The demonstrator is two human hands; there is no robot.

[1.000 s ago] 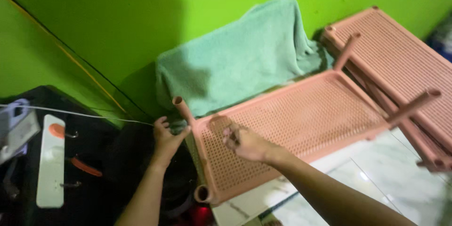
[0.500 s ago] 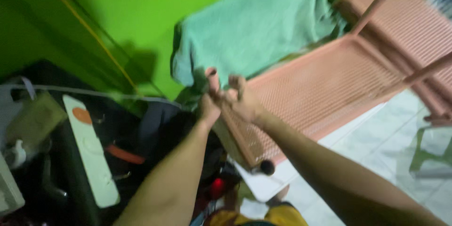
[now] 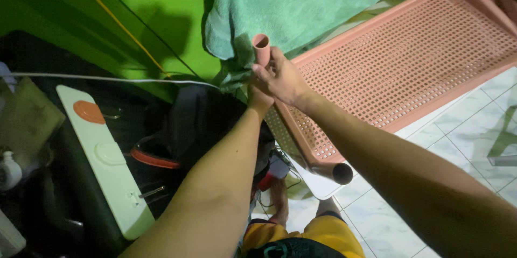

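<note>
**A:** Where does the pink rack (image 3: 409, 59) lie from the hands?

**B:** Straight ahead of them, tipped on its side against the green wall (image 3: 156, 5). Its long axis runs away from the tube post (image 3: 262, 48) toward the upper right, so the mesh panel stretches off to the right of that post.

**A:** And the post itself?

**B:** It stands at the rack's near-left corner, open end up, just below the green towel (image 3: 301, 0) draped over the top edge. A second tube end (image 3: 341, 173) points down toward the floor tiles, further along the same short side.

**A:** Which hand is on the post?

**B:** The right hand (image 3: 281, 79) is closed around it, fingers wrapped just under the open mouth. The left hand (image 3: 258, 96) sits right below and behind the right one, at the base of the post; it is mostly hidden, so I cannot tell whether it grips anything or just rests there.

**A:** So both are at one corner?

**B:** Yes, touching each other, with the right hand higher up the post. The rest of the rack is well away from both.

**A:** Anything left of the post?

**B:** A dark bag (image 3: 199, 123) and a long white board (image 3: 102, 156).
</note>
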